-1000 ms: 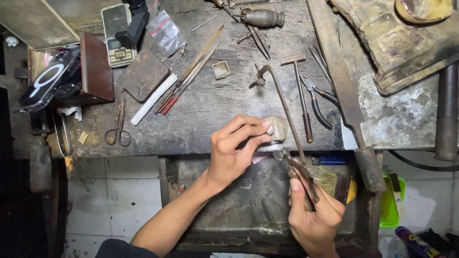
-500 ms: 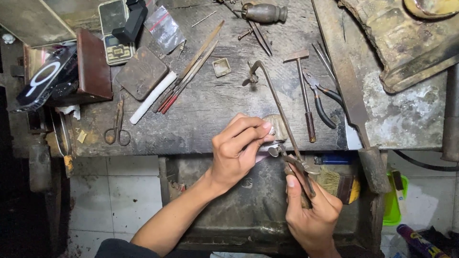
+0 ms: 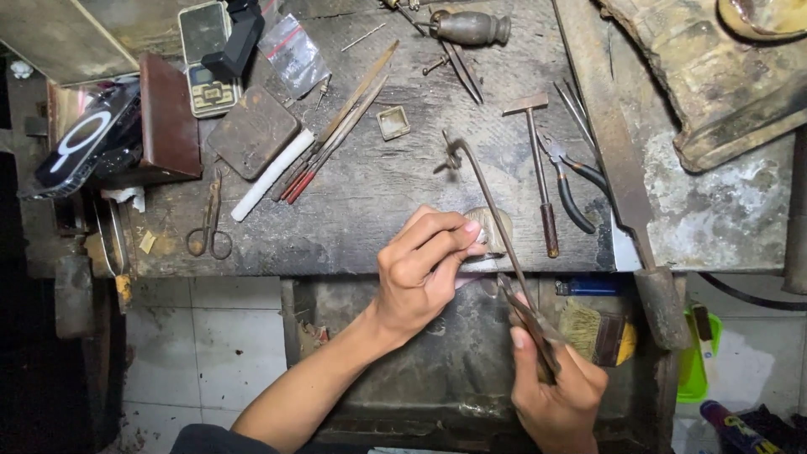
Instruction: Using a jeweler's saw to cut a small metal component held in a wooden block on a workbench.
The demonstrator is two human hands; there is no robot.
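My left hand pinches a small pale metal piece against the worn wooden peg at the front edge of the dark workbench. My right hand is lower, in front of the bench, and grips the handle of a thin metal saw frame. The frame runs up and left past the peg, and its far end lies over the bench top. The fingertips of my left hand hide most of the piece.
A small hammer, pliers and a big file lie right of the peg. Scissors, thin files, a small square dish and a pocket scale are to the left. A brush sits in the tray under the bench.
The saw frame has slid down toward me, and my right hand sits lower. My left hand stays pinched at the peg.
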